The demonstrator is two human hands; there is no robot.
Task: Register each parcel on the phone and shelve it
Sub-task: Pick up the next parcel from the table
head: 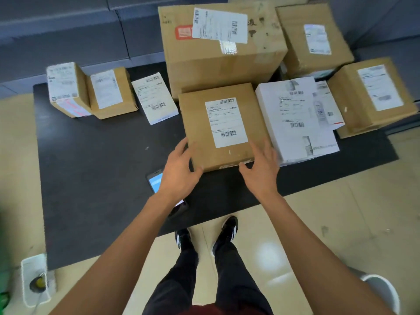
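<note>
Head view is showing both hands spreading wide: the left hand [179,165] and right hand [261,169] are touching the near corners of a brown parcel [223,127] lying mid-table, phone [156,183] resting just left. Lifting for shelving likely needs gripping both sides.

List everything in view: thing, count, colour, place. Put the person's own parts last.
cardboard parcels: six, brown with white labels; two small at mat's far left, one large at far centre, one flat in front of it, two at right
white parcels: two; a large one right of the flat box, a small one left of centre
phone: one, screen lit blue, on mat, partly under left wrist
mat: one, black, on the floor
floor: beige tiles
shoes: two, black with white stripes, at mat's near edge
hands: left and right, fingers spread at the flat box's near corners; grip unclear
</note>
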